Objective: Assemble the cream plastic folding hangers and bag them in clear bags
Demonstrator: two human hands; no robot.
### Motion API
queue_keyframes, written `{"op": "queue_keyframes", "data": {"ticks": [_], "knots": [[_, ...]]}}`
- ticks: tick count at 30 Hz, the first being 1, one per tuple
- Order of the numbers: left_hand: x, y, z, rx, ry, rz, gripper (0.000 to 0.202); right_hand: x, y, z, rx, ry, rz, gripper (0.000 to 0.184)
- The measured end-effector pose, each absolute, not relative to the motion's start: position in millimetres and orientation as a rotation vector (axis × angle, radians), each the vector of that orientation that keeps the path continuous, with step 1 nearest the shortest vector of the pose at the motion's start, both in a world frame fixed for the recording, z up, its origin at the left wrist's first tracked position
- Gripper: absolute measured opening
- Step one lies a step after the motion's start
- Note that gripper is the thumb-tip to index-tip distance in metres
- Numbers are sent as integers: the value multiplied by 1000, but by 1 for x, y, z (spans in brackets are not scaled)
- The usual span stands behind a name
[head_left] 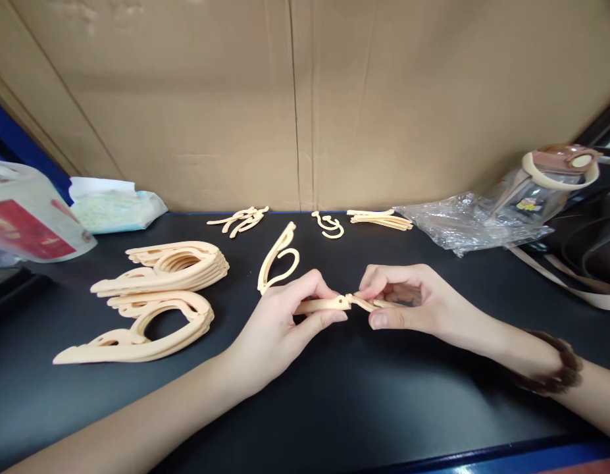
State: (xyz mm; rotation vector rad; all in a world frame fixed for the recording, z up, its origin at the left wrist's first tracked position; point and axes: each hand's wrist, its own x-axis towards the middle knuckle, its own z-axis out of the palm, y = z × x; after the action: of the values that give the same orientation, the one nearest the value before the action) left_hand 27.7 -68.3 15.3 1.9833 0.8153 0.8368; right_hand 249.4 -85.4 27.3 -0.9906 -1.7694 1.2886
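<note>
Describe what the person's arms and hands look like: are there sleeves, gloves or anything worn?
Both forearms are bare, with no sleeves in view. The left hand and the right hand wear no gloves, and no rings show. The only item worn is a dark brown, fuzzy band around the right wrist.

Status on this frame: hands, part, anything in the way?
Left hand shut on hanger piece. Right hand shut on thin strip, ends meeting. Hanger stacks lie left, apart.
</note>
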Motion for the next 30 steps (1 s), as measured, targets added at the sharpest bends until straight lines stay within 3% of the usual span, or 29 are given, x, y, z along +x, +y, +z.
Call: {"op": "queue_keyframes", "data": {"ticks": [16, 30], "knots": [[29, -66, 13, 1885, 791, 859, 7, 252, -78, 15, -868, -1607, 1466, 21], [30, -67, 7, 1952, 805, 638, 5, 255, -75, 11, -1042, -1891, 1319, 21]]}}
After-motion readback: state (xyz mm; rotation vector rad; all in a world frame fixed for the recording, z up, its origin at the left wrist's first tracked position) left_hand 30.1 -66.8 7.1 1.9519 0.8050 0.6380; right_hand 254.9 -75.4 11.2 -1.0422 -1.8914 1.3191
